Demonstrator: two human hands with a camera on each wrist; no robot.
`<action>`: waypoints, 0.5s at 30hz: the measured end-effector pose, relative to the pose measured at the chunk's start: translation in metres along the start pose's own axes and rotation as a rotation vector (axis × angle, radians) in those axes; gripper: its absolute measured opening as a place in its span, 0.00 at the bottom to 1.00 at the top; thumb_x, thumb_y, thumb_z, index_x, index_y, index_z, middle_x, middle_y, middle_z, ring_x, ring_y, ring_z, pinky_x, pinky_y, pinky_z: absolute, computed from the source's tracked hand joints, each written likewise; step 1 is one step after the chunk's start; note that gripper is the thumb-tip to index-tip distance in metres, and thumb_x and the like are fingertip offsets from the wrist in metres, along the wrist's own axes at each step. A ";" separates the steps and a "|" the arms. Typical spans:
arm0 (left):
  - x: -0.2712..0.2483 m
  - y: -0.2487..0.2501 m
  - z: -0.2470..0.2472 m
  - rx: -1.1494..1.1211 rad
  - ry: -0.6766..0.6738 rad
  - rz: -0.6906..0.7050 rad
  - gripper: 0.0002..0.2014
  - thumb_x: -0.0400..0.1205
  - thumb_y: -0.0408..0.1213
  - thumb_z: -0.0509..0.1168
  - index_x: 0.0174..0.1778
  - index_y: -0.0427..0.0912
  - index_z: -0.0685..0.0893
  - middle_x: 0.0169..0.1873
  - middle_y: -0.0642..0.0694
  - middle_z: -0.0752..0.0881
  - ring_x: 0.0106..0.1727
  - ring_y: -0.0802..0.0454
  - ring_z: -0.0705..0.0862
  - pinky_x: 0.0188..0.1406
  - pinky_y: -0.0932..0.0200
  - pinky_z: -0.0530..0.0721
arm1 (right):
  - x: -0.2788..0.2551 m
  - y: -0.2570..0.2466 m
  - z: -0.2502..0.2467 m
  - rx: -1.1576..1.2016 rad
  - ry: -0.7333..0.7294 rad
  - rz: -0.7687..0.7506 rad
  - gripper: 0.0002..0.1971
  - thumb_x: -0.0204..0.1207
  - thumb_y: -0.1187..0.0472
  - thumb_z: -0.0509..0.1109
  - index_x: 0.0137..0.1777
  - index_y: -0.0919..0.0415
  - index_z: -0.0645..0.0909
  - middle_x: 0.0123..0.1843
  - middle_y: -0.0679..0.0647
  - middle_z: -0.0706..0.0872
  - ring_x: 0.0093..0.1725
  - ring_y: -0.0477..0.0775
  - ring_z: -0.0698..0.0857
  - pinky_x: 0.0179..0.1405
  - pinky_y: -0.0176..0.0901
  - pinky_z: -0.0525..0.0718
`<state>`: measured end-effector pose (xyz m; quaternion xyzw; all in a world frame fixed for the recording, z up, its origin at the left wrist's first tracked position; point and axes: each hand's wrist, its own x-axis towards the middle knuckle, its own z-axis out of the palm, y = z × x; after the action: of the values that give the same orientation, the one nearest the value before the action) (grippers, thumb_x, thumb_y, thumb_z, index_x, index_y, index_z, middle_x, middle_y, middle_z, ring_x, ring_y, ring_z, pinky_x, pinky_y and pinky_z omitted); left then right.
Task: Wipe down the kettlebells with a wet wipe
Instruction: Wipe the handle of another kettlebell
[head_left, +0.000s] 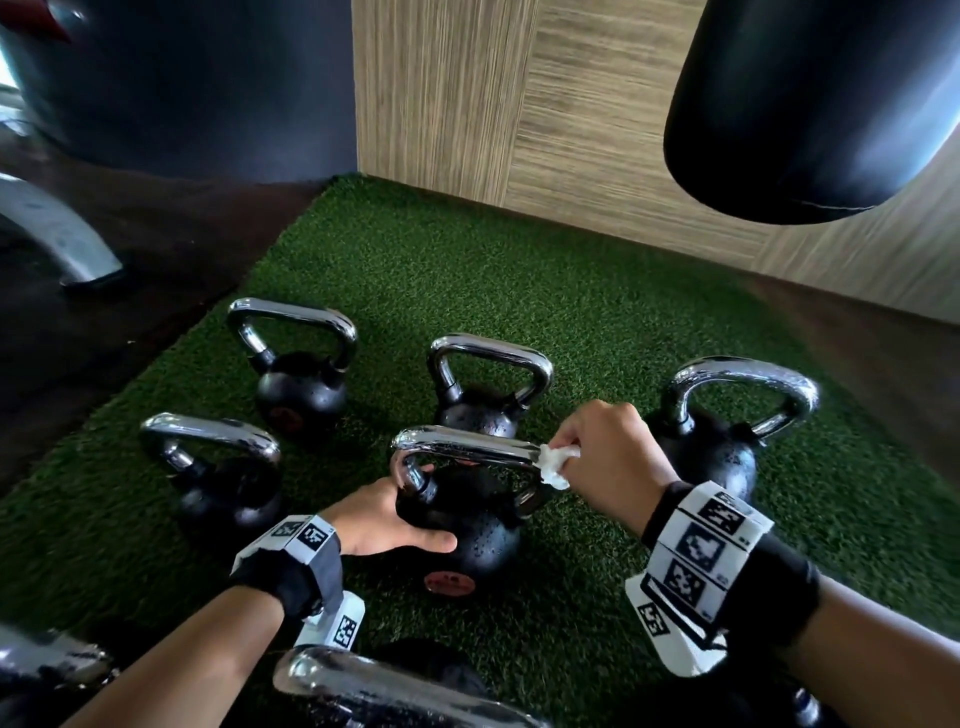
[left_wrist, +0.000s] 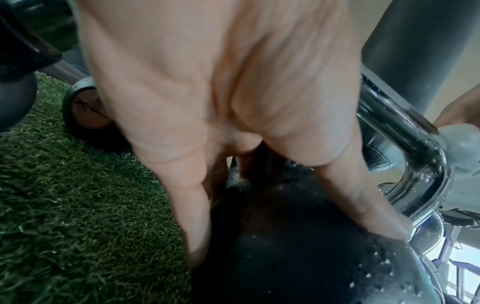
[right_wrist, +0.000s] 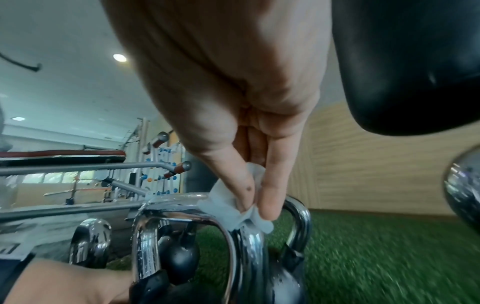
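A black kettlebell (head_left: 475, 525) with a chrome handle (head_left: 467, 444) stands on green turf in the middle of the head view. My left hand (head_left: 395, 519) grips its black body (left_wrist: 285, 236) from the left, thumb across the front, fingers behind the handle's left leg. My right hand (head_left: 602, 457) pinches a crumpled white wet wipe (head_left: 556, 465) against the handle's right corner. In the right wrist view the wet wipe (right_wrist: 233, 205) sits under thumb and fingers on the chrome handle (right_wrist: 187, 207). Water drops dot the body and handle.
Several more kettlebells stand around: two at left (head_left: 298, 384) (head_left: 218, 488), one behind (head_left: 483, 400), one at right (head_left: 717, 441), and chrome handles at the bottom edge (head_left: 363, 691). A black punching bag (head_left: 810, 104) hangs at upper right. Wooden wall panels (head_left: 467, 104) bound the turf (head_left: 467, 270).
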<state>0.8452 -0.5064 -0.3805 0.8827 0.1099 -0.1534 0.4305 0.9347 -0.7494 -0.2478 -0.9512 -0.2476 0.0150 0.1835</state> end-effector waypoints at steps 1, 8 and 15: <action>-0.001 0.000 -0.001 -0.005 -0.007 -0.003 0.22 0.62 0.68 0.80 0.48 0.77 0.79 0.52 0.79 0.78 0.56 0.74 0.77 0.51 0.81 0.69 | 0.000 0.004 0.002 0.012 -0.011 0.024 0.09 0.72 0.70 0.75 0.45 0.56 0.92 0.44 0.53 0.92 0.39 0.48 0.89 0.32 0.30 0.85; 0.001 -0.004 -0.001 0.005 -0.010 0.002 0.47 0.52 0.79 0.76 0.69 0.68 0.78 0.64 0.68 0.82 0.70 0.61 0.78 0.74 0.61 0.72 | -0.003 0.019 0.018 0.166 -0.059 0.154 0.04 0.71 0.67 0.80 0.40 0.57 0.93 0.31 0.46 0.89 0.31 0.46 0.90 0.27 0.35 0.89; -0.003 0.002 -0.003 0.033 0.061 -0.061 0.34 0.45 0.81 0.75 0.45 0.74 0.81 0.51 0.71 0.83 0.60 0.62 0.82 0.56 0.68 0.75 | -0.003 0.025 0.050 0.319 -0.127 0.338 0.06 0.63 0.67 0.82 0.29 0.62 0.89 0.26 0.51 0.89 0.28 0.48 0.89 0.35 0.44 0.93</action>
<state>0.8436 -0.5053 -0.3761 0.8900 0.1472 -0.1415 0.4077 0.9377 -0.7543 -0.3033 -0.9352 -0.0903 0.1444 0.3105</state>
